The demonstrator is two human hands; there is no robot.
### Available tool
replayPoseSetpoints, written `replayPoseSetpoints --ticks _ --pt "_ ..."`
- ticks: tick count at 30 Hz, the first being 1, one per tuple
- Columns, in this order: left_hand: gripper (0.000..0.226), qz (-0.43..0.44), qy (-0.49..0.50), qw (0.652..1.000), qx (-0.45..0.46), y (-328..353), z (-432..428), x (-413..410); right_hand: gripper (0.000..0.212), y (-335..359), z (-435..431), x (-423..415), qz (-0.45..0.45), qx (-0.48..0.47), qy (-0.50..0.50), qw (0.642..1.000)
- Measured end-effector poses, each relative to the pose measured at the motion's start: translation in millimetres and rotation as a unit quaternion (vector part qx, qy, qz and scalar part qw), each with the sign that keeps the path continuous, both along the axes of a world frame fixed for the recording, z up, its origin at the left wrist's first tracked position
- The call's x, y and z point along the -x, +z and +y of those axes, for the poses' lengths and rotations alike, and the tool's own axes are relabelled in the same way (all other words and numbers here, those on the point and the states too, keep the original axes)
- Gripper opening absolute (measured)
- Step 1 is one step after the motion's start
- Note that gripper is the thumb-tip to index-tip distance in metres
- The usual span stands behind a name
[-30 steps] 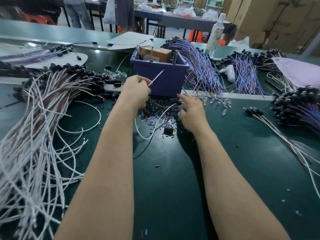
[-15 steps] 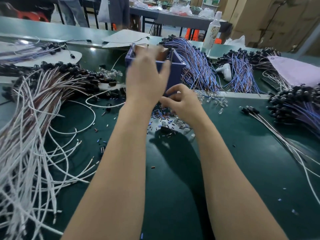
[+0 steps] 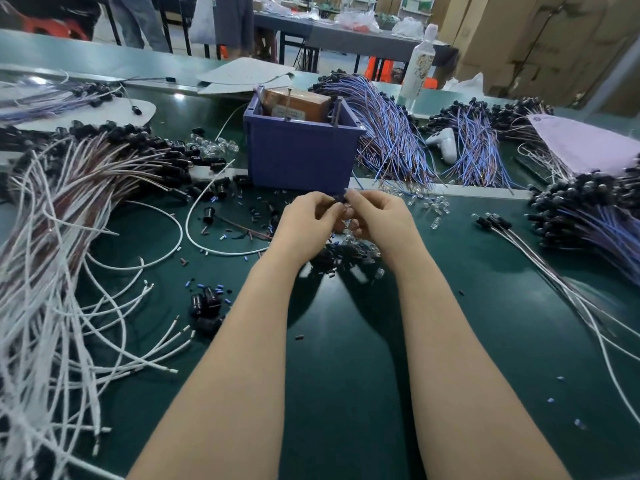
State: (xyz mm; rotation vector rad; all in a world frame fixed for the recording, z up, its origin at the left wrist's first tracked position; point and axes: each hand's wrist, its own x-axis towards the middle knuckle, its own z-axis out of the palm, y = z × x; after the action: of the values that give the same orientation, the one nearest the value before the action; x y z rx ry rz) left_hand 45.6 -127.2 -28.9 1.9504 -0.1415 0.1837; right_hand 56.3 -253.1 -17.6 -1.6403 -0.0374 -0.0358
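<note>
Left hand (image 3: 304, 225) and right hand (image 3: 379, 220) meet over the worktop (image 3: 346, 358), each grip pinched narrow on one small dark part (image 3: 341, 201); probably best aligned squarely, pressed straight.

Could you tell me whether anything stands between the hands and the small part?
Nothing visible does: left hand and right hand both pinch the small dark part between their fingertips, in front of the blue bin.

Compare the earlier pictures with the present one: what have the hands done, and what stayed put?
The right hand rose from the parts pile and met the left hand before the box; both now pinch a small part. The white wire the left hand held up seems to lie looped on the table. Box and bundles stayed.
</note>
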Motion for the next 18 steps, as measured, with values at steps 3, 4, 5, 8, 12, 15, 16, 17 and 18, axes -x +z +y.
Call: replayPoseSetpoints --ticks 3,4,5,8,12,15,16,17,18 --pt "0.015 -0.007 -0.018 1.000 -0.007 -0.3 1.8 0.2 0.016 -2.0 -0.2 -2.6 -0.025 0.044 -0.016 0.999" --pt "0.015 -0.009 -0.029 1.000 -0.002 0.2 2.6 0.2 0.019 -2.5 1.3 -3.1 -0.024 0.036 -0.013 0.999" --pt "0.015 -0.013 -0.038 0.999 0.005 0.7 3.8 0.1 0.022 -2.5 3.2 -3.1 -0.019 0.019 -0.008 1.000" --pt "0.014 -0.027 -0.048 0.998 0.014 2.0 6.4 -0.3 0.028 1.1 10.0 -1.8 0.011 -0.057 0.000 0.998" --pt "0.016 -0.035 -0.008 0.999 -0.040 3.6 4.4 -3.0 0.017 3.9 19.0 2.1 -0.089 0.203 -0.090 0.971" --pt "0.021 -0.025 0.056 0.993 -0.100 1.9 4.0 -6.0 0.017 8.3 23.7 7.2 -0.187 0.254 -0.140 0.939" --pt "0.022 -0.021 0.073 0.993 -0.094 2.0 4.8 -6.4 0.018 9.8 21.1 5.9 -0.184 0.230 -0.160 0.942" --pt "0.022 -0.020 0.084 0.994 -0.072 3.2 5.8 -6.6 0.017 10.3 16.0 2.9 -0.163 0.200 -0.179 0.949" --pt "0.022 -0.022 0.085 0.995 -0.036 5.2 6.8 -6.5 0.016 9.9 9.8 0.0 -0.130 0.174 -0.189 0.958"
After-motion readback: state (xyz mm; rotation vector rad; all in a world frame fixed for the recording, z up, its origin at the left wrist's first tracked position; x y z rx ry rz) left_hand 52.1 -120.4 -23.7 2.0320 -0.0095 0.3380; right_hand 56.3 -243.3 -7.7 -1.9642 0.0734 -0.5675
